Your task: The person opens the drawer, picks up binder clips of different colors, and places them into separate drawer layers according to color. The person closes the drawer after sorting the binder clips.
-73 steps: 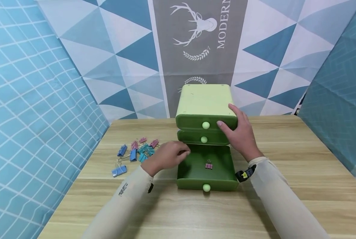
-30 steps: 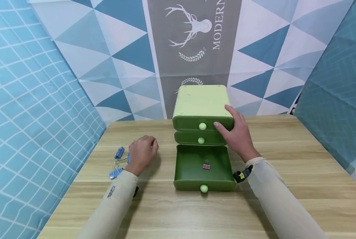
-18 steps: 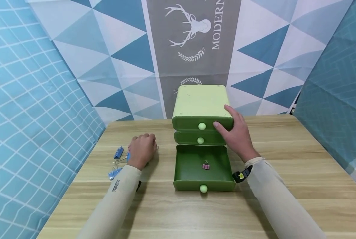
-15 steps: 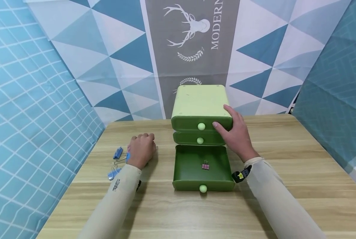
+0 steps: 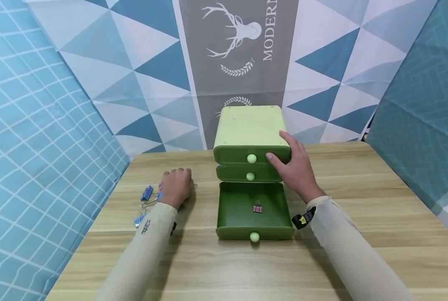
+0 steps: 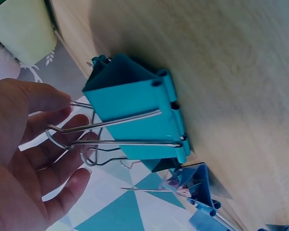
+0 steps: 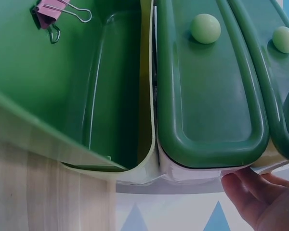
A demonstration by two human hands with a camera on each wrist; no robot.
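In the left wrist view, my left hand has its thumb and forefinger closed at the end of a wire handle beside a teal binder clip. Which clip that handle belongs to is partly hidden. In the head view this hand covers most of the clip pile. My right hand rests on the right front corner of the green drawer box, thumb on the top drawer's front and fingers along the side. The bottom drawer is pulled out. A pink binder clip lies inside it.
Blue binder clips lie on the wooden table left of my left hand. The box's middle drawer is closed. Patterned cloth hangs behind the table, with blue cloth on both sides.
My left hand has gone from beside the open drawer leftward to the clip pile, then stayed there with small shifts. My right hand keeps its place on the box. The head view has shifted slightly.
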